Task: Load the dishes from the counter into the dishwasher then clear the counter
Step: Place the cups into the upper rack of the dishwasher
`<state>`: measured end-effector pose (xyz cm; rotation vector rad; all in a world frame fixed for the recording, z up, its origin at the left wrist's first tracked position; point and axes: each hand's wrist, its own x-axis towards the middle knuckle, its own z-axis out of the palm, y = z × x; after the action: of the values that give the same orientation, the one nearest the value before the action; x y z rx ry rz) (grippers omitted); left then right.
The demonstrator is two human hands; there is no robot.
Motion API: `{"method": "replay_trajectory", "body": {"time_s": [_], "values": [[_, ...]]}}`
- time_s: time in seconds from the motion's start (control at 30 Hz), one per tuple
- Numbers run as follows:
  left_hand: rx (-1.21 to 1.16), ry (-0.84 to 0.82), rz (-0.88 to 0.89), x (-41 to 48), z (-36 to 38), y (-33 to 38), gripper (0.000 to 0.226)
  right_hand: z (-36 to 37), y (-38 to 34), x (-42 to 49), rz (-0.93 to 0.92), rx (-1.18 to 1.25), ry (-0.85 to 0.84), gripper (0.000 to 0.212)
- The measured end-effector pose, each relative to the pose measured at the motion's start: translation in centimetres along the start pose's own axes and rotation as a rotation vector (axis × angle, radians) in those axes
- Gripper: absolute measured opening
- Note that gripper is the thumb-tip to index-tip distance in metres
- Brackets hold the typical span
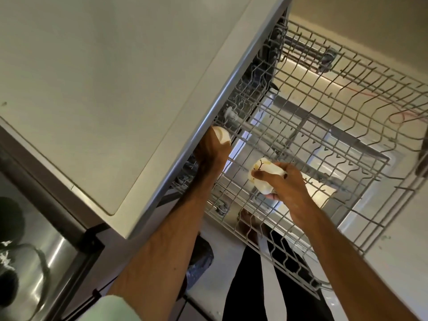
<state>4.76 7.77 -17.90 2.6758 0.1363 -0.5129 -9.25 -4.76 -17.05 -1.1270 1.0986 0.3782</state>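
Left hand (212, 152): grips plain white cup (221, 135) beside counter (92, 89) edge. Right hand (286, 183): grips branch-patterned white cup (260, 171) above extended wire dishwasher rack (335, 105).

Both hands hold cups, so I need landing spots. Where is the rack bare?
The rack is nearly all bare: its far half and the right side up to the rim hold nothing. It is tight only near-left, where the left hand grips a white cup by the counter edge and the right hand holds a patterned cup.
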Motion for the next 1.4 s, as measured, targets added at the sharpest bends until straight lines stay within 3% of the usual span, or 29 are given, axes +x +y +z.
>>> {"method": "replay_trajectory", "body": {"time_s": [0.2, 0.33, 0.43, 0.53, 0.73, 1.07, 1.4], "values": [[0.041, -0.073, 0.019, 1.0, -0.3, -0.1, 0.064, 0.7, -0.5, 1.1, -0.059, -0.120, 0.020, 0.063], [0.133, -0.085, 0.055, 1.2, -0.6, -0.2, 0.065, 0.9, -1.6, 2.0, -0.204, -0.277, 0.074, 0.063], [0.134, -0.083, 0.077, 0.8, -0.7, -0.5, 0.066, 1.7, -2.6, 2.5, -0.376, -0.487, 0.119, 0.059], [0.127, -0.093, 0.083, 0.5, -0.7, -0.7, 0.065, 2.8, -2.5, 3.7, -0.536, -0.751, 0.099, 0.070], [0.146, -0.129, 0.103, 0.7, -0.8, -0.9, 0.061, 5.0, -3.8, 4.8, -0.617, -1.150, 0.013, 0.078], [0.211, -0.077, 0.106, 1.3, -0.1, -0.1, 0.061, 4.3, -3.4, 5.1, -0.644, -1.166, 0.046, 0.086], [0.094, -0.088, 0.100, 1.3, 0.3, -1.9, 0.049, 7.1, -4.5, 6.4, -0.880, -1.355, -0.017, 0.067]]}}
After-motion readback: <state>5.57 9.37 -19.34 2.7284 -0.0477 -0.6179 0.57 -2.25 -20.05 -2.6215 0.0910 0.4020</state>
